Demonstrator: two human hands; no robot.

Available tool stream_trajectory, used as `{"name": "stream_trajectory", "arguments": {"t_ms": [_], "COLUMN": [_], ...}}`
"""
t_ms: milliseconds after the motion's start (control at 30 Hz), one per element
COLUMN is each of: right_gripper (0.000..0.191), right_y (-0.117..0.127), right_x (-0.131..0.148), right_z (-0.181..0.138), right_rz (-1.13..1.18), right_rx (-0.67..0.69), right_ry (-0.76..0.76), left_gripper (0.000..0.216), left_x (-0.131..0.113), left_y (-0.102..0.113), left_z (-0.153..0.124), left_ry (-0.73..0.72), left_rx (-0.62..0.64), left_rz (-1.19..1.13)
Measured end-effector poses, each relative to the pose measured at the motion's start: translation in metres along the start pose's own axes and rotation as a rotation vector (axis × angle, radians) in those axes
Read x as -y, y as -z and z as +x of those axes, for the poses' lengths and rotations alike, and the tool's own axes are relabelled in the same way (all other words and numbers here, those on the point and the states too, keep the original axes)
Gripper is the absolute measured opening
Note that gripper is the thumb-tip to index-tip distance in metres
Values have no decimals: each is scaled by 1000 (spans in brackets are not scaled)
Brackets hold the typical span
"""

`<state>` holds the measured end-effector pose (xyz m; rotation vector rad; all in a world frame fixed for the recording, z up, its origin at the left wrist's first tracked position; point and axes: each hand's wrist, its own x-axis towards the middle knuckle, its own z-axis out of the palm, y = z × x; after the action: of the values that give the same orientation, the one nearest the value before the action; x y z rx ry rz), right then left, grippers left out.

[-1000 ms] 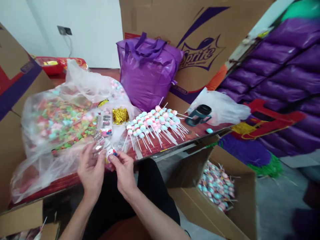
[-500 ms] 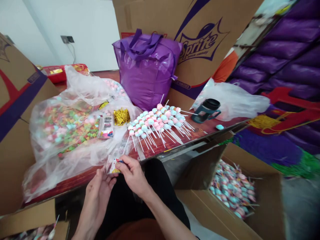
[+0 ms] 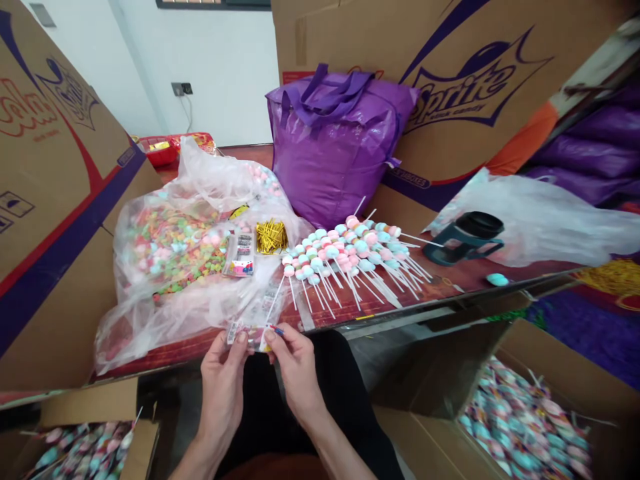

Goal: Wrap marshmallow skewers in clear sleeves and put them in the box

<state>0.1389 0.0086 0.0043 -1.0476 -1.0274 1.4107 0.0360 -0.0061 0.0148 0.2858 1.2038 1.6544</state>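
Note:
Between both hands, at the front edge of the table, is a small clear printed plastic bag (image 3: 253, 337). My left hand (image 3: 225, 367) pinches its left end between thumb and fingers. My right hand (image 3: 295, 363) grips the right end the same way, close to a blue and red printed corner. Just beyond lies a stack of similar printed bags (image 3: 241, 257), beside a pile of gold twist ties (image 3: 271, 237). Right of these, marshmallow sticks (image 3: 345, 257) in pink, blue and white lie heaped, their white sticks pointing toward me.
Loose colourful candies (image 3: 175, 247) lie in a large clear plastic sheet at left. A purple bag (image 3: 335, 147) stands behind, near a dark mug (image 3: 465, 237). Open cartons of marshmallow sticks sit low at right (image 3: 525, 420) and left (image 3: 85, 447). Large printed boxes (image 3: 450, 40) flank the table.
My left hand has closed on the left end of the plastic bag, which now stretches flat between both hands. The view has swung left, so things appear further right.

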Motion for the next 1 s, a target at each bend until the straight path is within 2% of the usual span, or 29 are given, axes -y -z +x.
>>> {"name": "stream_trajectory", "arguments": {"t_ms": [233, 367, 467, 567, 700, 800, 867, 933, 1000], "right_gripper": [37, 27, 24, 35, 40, 40, 36, 27, 17], "right_y": [1, 7, 6, 6, 17, 35, 51, 67, 82], "right_x": [-5, 4, 7, 5, 13, 31, 47, 62, 73], "right_z": [3, 8, 12, 15, 19, 28, 40, 58, 78], "right_rz": [-178, -188, -129, -132, -334, -609, -833, -1111, -1403], "right_rx": [27, 94, 47, -5, 72, 107, -45, -315, -511], "right_ry": [41, 59, 19, 26, 145, 281, 440, 562, 533], "left_gripper": [30, 34, 35, 34, 37, 40, 42, 43, 41], "left_x": [-2, -4, -3, -4, -7, -13, -18, -23, -27], "left_y": [7, 13, 9, 1, -6, -8, -11, -14, -18], "left_z": [3, 12, 14, 13, 16, 22, 27, 32, 36], "left_ry": [30, 81, 71, 57, 132, 120, 84, 59, 49], "left_rx": [-38, -89, -103, -73, -15, -62, -107, -125, -115], "left_rz": [-44, -52, -92, -123, -113, -134, -160, -181, -208]}}
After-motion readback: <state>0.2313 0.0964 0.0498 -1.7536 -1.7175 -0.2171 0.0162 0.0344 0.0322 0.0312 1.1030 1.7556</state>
